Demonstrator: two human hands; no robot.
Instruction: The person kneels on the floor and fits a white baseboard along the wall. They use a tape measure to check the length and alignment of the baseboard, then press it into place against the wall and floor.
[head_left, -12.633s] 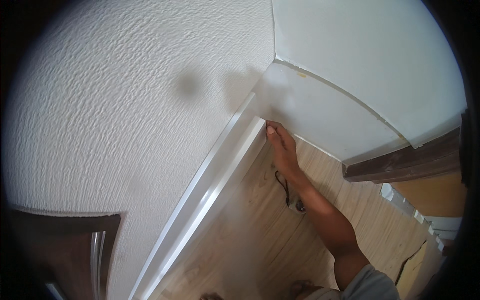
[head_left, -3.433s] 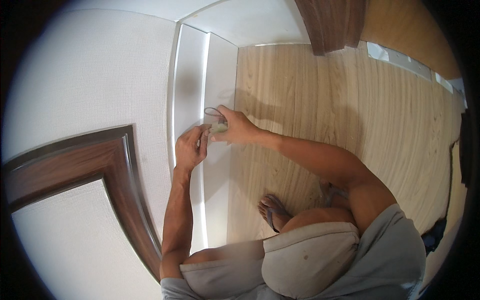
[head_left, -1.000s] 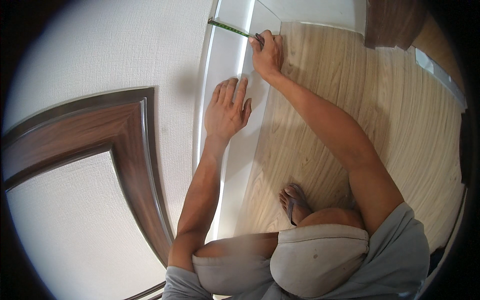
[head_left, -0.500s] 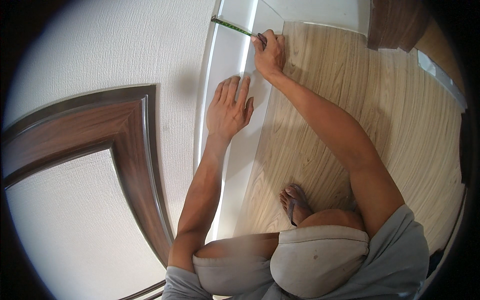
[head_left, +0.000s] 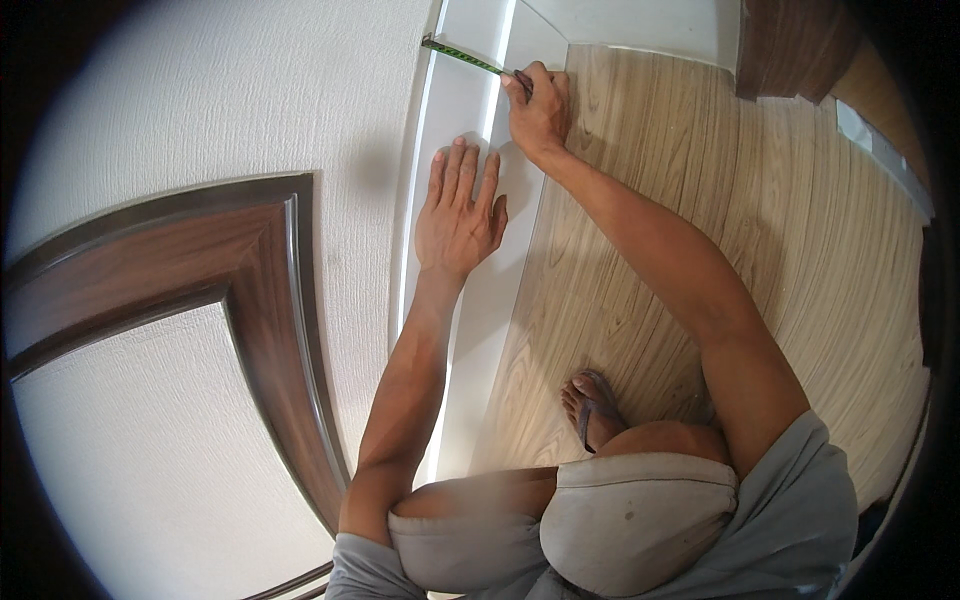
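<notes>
My right hand (head_left: 540,108) grips a tape measure; its dark case (head_left: 523,84) shows only in part between the fingers. The green blade (head_left: 465,56) runs out to the left across a long white ledge (head_left: 465,105), its hooked end by the ledge's far-left edge next to the textured wall. Closer to me, my left hand (head_left: 460,215) lies palm down over the same white ledge, fingers stretched out and holding nothing.
A textured off-white wall (head_left: 370,120) with dark brown wood moulding (head_left: 270,250) rises at the left. Wood-grain floor (head_left: 650,130) spreads to the right, where my sandalled foot (head_left: 592,410) stands. A brown wooden post (head_left: 790,45) is at the far right.
The fingers of my left hand have straightened and reach slightly farther along the ledge. My right hand and the tape measure have stayed almost still.
</notes>
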